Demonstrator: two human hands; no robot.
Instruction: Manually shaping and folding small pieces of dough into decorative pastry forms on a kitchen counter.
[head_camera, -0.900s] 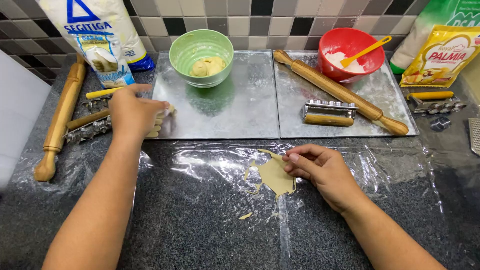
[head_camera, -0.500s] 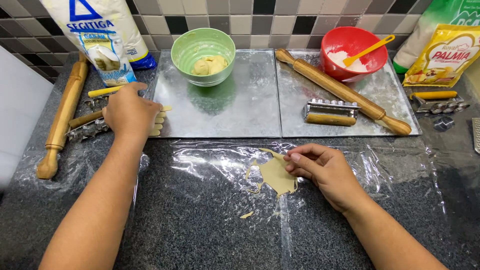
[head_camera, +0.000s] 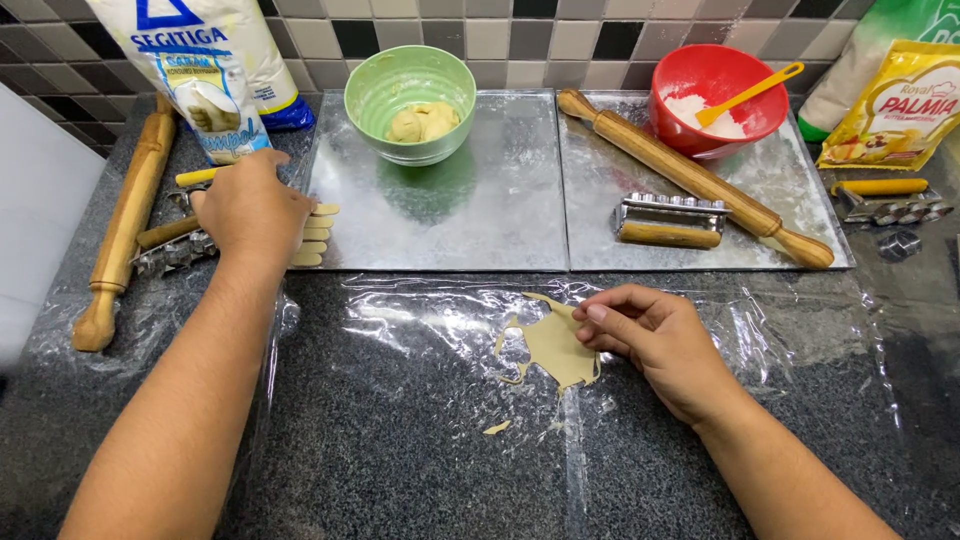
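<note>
Gently does it: the left hand (head_camera: 252, 212), fingers curved down over thin dough strips (head_camera: 312, 235) at the near-left edge of the metal tray (head_camera: 450, 215), should set them side by side without squashing. Right hand (head_camera: 655, 340), grip loosely curled, rests on the dough scrap (head_camera: 555, 345) on the counter's plastic wrap (head_camera: 420, 330).

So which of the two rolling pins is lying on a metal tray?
The darker rolling pin, lying diagonally on the right-hand metal tray beside the red bowl. The paler rolling pin lies off the trays, on the counter at far left.
</note>
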